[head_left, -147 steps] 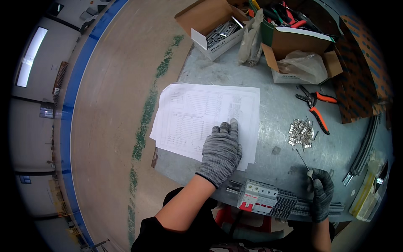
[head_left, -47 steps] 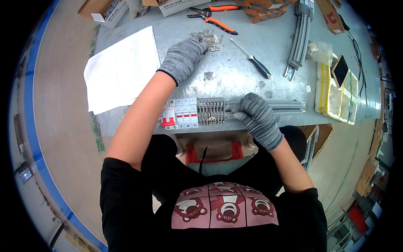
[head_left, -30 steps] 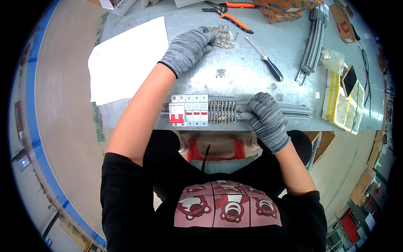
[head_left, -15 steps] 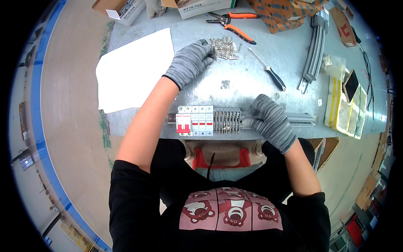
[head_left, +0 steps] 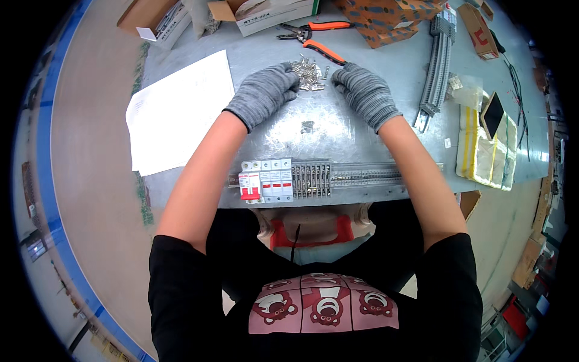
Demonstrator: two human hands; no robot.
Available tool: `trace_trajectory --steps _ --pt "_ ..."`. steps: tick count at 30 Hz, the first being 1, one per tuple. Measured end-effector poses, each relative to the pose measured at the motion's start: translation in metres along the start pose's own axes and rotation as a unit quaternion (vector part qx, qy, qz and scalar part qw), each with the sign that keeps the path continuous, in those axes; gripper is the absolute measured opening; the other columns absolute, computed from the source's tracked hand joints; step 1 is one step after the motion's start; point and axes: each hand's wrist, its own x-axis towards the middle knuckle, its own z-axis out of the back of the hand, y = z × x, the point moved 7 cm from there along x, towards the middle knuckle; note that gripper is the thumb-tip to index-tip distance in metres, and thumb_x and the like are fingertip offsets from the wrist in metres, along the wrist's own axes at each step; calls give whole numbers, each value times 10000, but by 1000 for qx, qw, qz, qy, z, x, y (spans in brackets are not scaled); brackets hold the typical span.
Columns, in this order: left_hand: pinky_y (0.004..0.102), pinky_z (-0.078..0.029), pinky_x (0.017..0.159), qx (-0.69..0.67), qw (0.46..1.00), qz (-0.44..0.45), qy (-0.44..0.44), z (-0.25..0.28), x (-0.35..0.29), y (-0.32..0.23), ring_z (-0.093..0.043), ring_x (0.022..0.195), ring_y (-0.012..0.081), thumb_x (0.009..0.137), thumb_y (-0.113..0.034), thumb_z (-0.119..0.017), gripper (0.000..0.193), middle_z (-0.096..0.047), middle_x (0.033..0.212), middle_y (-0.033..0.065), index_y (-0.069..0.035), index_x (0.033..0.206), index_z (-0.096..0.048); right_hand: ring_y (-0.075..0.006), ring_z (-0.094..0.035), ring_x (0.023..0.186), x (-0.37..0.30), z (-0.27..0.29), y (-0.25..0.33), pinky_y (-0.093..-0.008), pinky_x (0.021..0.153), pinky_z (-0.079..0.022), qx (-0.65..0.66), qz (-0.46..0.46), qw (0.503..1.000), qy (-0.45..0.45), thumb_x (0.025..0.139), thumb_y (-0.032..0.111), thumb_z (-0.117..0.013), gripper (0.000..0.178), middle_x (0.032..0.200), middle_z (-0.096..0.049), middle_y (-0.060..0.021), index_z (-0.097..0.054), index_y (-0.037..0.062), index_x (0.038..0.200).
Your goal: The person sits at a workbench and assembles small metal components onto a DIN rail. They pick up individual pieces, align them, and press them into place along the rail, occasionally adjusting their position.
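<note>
My left hand, in a grey knitted glove, is at the left edge of a pile of small metal screws or pins. Its fingers are curled; what they hold is hidden. Right of the pile is my right hand, gloved alike, its fingers bent and pressed together; its grip cannot be made out. Nearer me lies a mounting rail, partly behind my right forearm. It carries a red-levered circuit breaker, several slim grey modules with red windows and a row of dark terminal blocks.
Orange-handled wire strippers lie beyond the pile. Paper is at left. Open cartons and a patterned brown wrapping stand at the back. Right are another rail with terminals and a yellow-striped white package bearing a dark panel.
My right hand has left the rail and moved up to the pile's right, over where the screwdriver lay; the screwdriver is now hidden. My left hand stays by the pile. The whole view has shifted slightly.
</note>
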Motion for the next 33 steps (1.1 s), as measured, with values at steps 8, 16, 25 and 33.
trace_trajectory --steps 8,16,25,33 --pt "378 -482 934 40 998 -42 14 0 4 3 -594 1077 287 894 -225 -614 288 -593 1145 101 -59 1130 -608 -321 -629 874 12 3 9 -412 787 -519 -43 68 996 37 874 153 -595 147 987 -638 -109 -614 94 1007" --pt "393 -501 870 -41 998 -35 -9 4 -6 9 -620 975 289 885 -213 -635 259 -621 1035 91 -67 1098 -614 -154 -576 653 -65 49 11 -271 648 -507 339 -51 939 -34 785 59 -692 157 750 -616 -58 -617 41 922" --pt "372 -504 938 77 995 24 64 2 9 -1 -602 1102 283 944 -195 -533 301 -574 1256 133 -65 1212 -572 -108 -579 688 -161 26 17 -261 655 -502 512 -166 841 53 842 89 -706 118 769 -646 -45 -675 12 927" --pt "373 -479 991 233 972 -36 13 -2 5 -10 -528 1229 300 900 -116 -529 388 -453 1416 158 -78 1286 -518 -317 -601 790 -159 31 50 -387 725 -510 305 29 951 -49 778 134 -724 182 840 -597 -134 -647 17 893"
